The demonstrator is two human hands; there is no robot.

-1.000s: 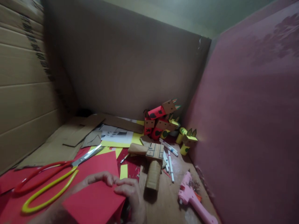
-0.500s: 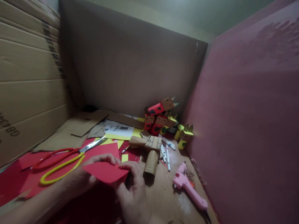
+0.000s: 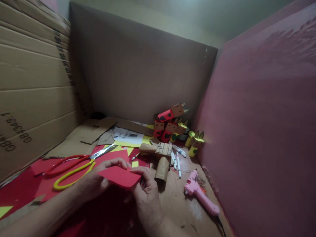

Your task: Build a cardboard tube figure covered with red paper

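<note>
A small piece of red paper (image 3: 119, 176) is held between both hands near the bottom middle. My left hand (image 3: 95, 181) grips its left side, fingers behind the far edge and thumb below. On the right, my right hand (image 3: 148, 194) pinches the paper's right edge, its fingertips on the far corner. Scissors (image 3: 92, 157) with red and yellow handles lie beside my left hand, blades apart. Beyond my right hand is a brown cardboard figure (image 3: 163, 166) made of a tube and a box-like head.
A pink glue gun (image 3: 201, 194) lies on the right, with its cord running off the front. Several markers (image 3: 178, 163) lie mid-table. Red and yellow cardboard animals (image 3: 166, 126) stand at the back. Cardboard walls (image 3: 34, 72) rise on the left.
The view has shifted slightly, so hands, paper and scissors appear a little further right. Both hands keep their grip on the red paper.
</note>
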